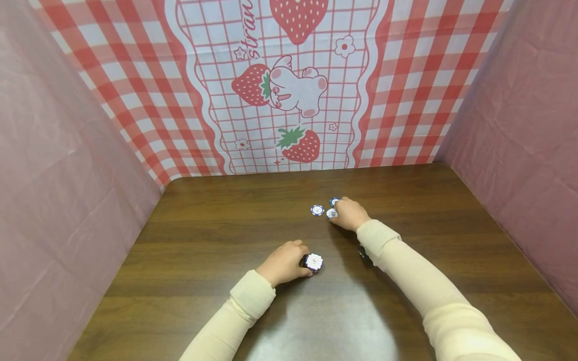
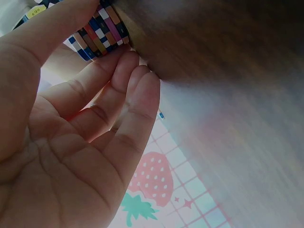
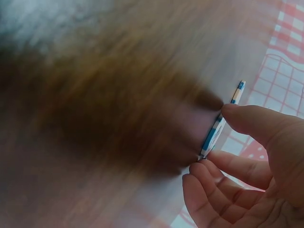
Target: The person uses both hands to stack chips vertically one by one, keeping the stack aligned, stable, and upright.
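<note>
My left hand (image 1: 285, 261) holds a stack of poker chips (image 1: 314, 261) between thumb and fingers. The stack stands on the table, its top chip white-faced with scalloped dark edging. In the left wrist view the stack's side (image 2: 97, 37) shows blue, white, orange and purple edges. Farther up the table, my right hand (image 1: 349, 214) pinches a light-blue poker chip (image 1: 331, 214) by its rim. The right wrist view has thumb and fingertips at opposite edges of that chip (image 3: 212, 134), which lies low over the table.
A blue-and-white poker chip (image 1: 317, 210) lies left of the right hand, and another blue chip (image 1: 334, 201) is partly covered behind it. Beside the right sleeve sits a dark object (image 1: 365, 255), mostly hidden. A strawberry-patterned cloth (image 1: 289, 100) hangs behind the wooden table (image 1: 203, 225).
</note>
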The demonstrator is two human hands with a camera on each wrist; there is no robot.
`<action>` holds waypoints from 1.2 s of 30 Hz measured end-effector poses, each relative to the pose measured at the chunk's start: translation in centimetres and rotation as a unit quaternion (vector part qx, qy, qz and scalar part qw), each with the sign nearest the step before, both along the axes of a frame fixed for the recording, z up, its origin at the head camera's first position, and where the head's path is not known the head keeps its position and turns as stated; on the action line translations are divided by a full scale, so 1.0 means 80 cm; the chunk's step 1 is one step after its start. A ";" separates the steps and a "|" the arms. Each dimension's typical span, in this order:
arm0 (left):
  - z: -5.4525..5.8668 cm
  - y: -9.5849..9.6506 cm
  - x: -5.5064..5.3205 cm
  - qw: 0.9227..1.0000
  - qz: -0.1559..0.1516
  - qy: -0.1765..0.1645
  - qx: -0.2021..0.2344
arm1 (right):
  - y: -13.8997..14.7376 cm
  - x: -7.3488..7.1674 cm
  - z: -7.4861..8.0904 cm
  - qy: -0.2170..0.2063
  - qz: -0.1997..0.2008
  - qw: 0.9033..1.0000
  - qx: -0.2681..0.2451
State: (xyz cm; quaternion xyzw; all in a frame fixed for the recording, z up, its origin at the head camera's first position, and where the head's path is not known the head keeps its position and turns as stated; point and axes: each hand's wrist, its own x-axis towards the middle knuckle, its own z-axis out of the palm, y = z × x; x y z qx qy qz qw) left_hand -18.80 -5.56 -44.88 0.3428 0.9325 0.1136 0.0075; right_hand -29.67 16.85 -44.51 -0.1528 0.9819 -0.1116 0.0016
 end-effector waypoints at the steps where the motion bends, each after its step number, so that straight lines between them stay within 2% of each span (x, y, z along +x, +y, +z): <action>1: 0.000 0.000 0.000 1.000 0.000 0.000 0.000 | 0.001 -0.001 0.000 -0.001 -0.001 1.000 0.001; 10: 0.001 0.000 0.000 1.000 -0.001 0.000 -0.002 | 0.003 -0.006 -0.001 -0.021 -0.014 1.000 -0.003; 18: 0.000 0.000 -0.001 1.000 -0.001 -0.001 -0.004 | 0.006 -0.002 0.005 -0.032 -0.023 0.999 -0.012; 29: 0.002 0.001 0.000 1.000 -0.001 -0.003 -0.003 | 0.011 0.011 0.010 -0.040 0.000 0.998 -0.040; 36: 0.003 0.000 0.001 1.000 0.000 -0.006 -0.001 | 0.015 0.027 0.017 -0.016 0.026 0.998 -0.058</action>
